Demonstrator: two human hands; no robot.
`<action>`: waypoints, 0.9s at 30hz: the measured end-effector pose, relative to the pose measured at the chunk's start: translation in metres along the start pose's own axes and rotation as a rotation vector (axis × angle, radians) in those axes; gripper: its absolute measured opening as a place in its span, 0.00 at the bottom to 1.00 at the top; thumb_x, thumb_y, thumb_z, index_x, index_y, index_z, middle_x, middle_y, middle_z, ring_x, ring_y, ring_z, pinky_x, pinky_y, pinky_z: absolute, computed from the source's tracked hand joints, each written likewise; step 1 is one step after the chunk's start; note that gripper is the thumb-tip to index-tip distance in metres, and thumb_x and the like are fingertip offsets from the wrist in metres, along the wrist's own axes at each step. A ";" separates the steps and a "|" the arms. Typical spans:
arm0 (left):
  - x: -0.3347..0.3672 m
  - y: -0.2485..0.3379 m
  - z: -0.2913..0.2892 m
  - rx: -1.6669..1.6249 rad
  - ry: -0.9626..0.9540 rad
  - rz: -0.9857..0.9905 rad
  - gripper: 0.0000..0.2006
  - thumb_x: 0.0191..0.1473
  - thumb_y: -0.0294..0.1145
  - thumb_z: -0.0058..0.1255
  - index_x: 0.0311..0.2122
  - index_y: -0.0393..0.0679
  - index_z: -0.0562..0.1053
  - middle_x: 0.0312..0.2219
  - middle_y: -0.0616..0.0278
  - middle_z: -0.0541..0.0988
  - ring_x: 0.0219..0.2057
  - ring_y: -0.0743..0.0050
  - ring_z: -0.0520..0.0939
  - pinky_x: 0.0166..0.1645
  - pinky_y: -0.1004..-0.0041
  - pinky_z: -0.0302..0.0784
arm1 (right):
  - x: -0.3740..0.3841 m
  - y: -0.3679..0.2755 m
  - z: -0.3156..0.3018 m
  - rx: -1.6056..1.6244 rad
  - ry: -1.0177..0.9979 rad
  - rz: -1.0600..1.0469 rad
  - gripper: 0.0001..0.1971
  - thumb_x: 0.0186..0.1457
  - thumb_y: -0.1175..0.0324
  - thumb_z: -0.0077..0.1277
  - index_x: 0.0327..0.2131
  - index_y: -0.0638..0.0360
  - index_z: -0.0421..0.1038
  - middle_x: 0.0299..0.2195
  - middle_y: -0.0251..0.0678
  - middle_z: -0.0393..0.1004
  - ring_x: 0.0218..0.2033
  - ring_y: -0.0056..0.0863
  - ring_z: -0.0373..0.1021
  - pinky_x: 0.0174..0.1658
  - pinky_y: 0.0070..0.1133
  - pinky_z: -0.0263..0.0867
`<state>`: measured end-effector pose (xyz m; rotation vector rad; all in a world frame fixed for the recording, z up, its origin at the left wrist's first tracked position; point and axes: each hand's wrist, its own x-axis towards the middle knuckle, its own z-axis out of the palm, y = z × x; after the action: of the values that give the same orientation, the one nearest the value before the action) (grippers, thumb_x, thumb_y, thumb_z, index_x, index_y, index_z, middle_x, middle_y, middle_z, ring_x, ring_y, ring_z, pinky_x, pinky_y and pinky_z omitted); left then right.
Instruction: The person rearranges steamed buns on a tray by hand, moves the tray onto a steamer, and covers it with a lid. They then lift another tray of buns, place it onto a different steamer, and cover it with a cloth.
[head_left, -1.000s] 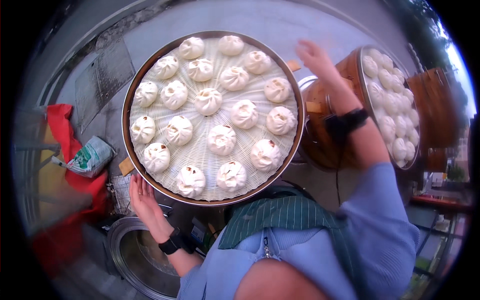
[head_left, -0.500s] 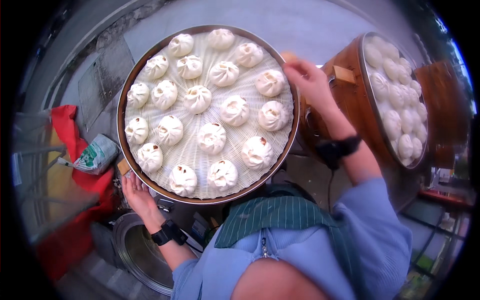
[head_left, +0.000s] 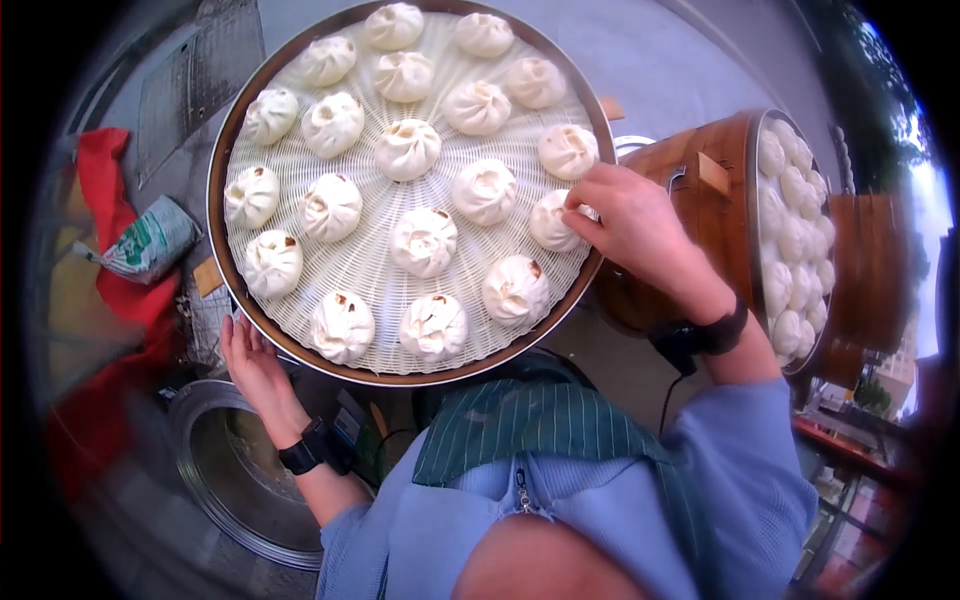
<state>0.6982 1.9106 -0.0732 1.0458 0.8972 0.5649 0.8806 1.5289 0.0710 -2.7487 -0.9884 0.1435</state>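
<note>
A round bamboo steamer tray (head_left: pixel 226 290) with a white woven liner carries many pleated white steamed buns, several showing brown filling at the top. My right hand (head_left: pixel 640 225) reaches over its right rim, thumb and fingers closed at the side of a steamed bun (head_left: pixel 553 222). That bun still sits on the liner, partly covered by my fingertips. At the lower left, my left hand (head_left: pixel 258 365) is at the outside of the rim with its fingers stretched out and palm up. A wooden block handle (head_left: pixel 208 276) shows just above those fingers.
To the right stands a wooden steamer (head_left: pixel 705 230) full of buns, with another wooden steamer (head_left: pixel 865 280) behind it. A round metal pot (head_left: pixel 215 490) is below my left hand. A green-and-white bag (head_left: pixel 155 240) lies on red cloth (head_left: pixel 105 180) at left.
My right hand has left the tray's upper right rim and moved down and inward to a bun. My left hand's fingers stay by the rim. The tray appears slightly higher and larger in view.
</note>
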 end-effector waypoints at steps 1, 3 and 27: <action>-0.003 -0.001 -0.003 -0.006 0.011 -0.008 0.25 0.54 0.35 0.44 0.55 0.40 0.55 0.48 0.54 0.67 0.48 0.68 0.68 0.50 0.68 0.61 | 0.001 -0.001 -0.001 -0.018 -0.006 -0.015 0.07 0.45 0.67 0.50 0.22 0.60 0.70 0.24 0.36 0.68 0.30 0.33 0.68 0.33 0.28 0.65; -0.003 -0.003 -0.008 -0.006 0.032 -0.028 0.25 0.54 0.35 0.44 0.55 0.40 0.55 0.48 0.53 0.67 0.48 0.68 0.68 0.51 0.69 0.60 | 0.004 -0.001 -0.001 -0.048 -0.023 -0.056 0.06 0.44 0.68 0.50 0.21 0.60 0.69 0.24 0.36 0.67 0.30 0.33 0.68 0.32 0.28 0.65; -0.012 -0.019 -0.019 -0.053 0.096 -0.058 0.22 0.53 0.32 0.45 0.53 0.40 0.60 0.44 0.56 0.69 0.44 0.71 0.70 0.49 0.72 0.62 | 0.031 0.033 0.004 -0.164 -0.113 -0.642 0.06 0.43 0.73 0.46 0.29 0.54 0.63 0.30 0.33 0.63 0.29 0.29 0.67 0.33 0.25 0.64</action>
<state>0.6753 1.9025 -0.0900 0.9482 0.9884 0.5912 0.9238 1.5250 0.0587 -2.4212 -1.9231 0.1137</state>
